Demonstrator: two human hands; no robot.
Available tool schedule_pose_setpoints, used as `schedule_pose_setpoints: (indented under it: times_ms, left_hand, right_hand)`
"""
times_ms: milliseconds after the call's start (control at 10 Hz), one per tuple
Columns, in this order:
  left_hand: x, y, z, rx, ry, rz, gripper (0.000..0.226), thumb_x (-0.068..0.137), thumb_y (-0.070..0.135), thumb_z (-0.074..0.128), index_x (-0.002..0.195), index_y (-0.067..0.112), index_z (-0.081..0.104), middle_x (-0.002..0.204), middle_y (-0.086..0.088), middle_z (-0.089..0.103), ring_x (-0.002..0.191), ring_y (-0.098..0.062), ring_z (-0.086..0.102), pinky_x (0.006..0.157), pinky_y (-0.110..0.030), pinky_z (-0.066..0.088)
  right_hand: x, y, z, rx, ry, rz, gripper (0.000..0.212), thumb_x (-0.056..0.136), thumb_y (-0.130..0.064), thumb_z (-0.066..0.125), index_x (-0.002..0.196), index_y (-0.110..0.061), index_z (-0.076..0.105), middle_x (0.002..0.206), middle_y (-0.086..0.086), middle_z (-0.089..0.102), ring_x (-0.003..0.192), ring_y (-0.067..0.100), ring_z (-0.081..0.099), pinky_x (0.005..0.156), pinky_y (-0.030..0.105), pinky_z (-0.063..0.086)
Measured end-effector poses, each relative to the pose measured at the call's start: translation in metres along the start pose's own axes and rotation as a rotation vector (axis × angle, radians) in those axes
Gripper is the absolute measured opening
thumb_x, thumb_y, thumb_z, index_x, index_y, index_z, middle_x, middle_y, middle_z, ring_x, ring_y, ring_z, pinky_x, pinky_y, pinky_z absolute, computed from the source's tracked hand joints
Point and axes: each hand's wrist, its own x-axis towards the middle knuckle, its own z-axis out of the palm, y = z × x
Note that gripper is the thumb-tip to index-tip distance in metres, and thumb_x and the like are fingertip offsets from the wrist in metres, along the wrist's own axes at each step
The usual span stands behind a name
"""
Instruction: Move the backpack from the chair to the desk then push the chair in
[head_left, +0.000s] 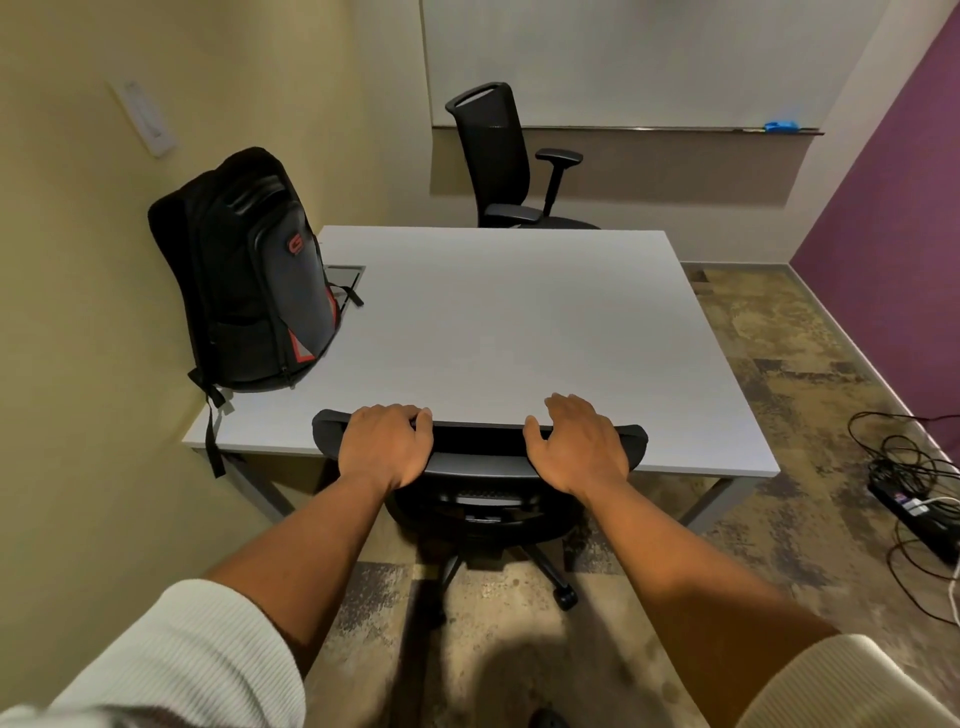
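A black backpack (249, 270) with red trim stands upright on the left side of the grey desk (498, 332), leaning toward the yellow wall, one strap hanging over the desk's edge. A black office chair (483, 499) sits at the desk's near edge, its seat under the desktop and its backrest top against the edge. My left hand (387, 447) grips the left part of the backrest top. My right hand (574, 447) rests over the right part, fingers curled on the rim.
A second black chair (501, 161) stands beyond the desk's far edge below a whiteboard. A power strip and tangled cables (914, 483) lie on the carpet at the right. The yellow wall runs close along the desk's left side; a purple wall is on the right.
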Motion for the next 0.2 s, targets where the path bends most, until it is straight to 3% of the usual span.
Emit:
schedule_pose_setpoints:
  times_ms: [100,200]
  left_hand:
    - [-0.0022,0.0059,-0.0048,-0.004,-0.007,0.015,0.049,0.105,0.036,0.028,0.103,0.013,0.072,0.101,-0.013,0.075,0.089,-0.029,0.063,0.101,-0.043,0.043]
    - [0.0029,0.008,-0.0066,0.005,0.019,-0.01,0.049,0.106,0.034,0.028,0.125,0.006,0.063,0.123,-0.015,0.068,0.115,-0.032,0.058,0.115,-0.046,0.031]
  right_hand:
    - [-0.0033,-0.0036,-0.0032,-0.003,0.015,0.015,0.067,0.098,-0.051,0.025,0.15,-0.009,0.028,0.159,0.008,0.025,0.147,0.023,0.014,0.117,0.043,0.019]
    - [-0.0024,-0.0062,-0.0071,-0.026,0.066,0.004,0.067,0.099,-0.05,0.023,0.151,-0.008,0.023,0.161,0.009,0.017,0.148,0.024,0.008,0.118,0.046,0.015]
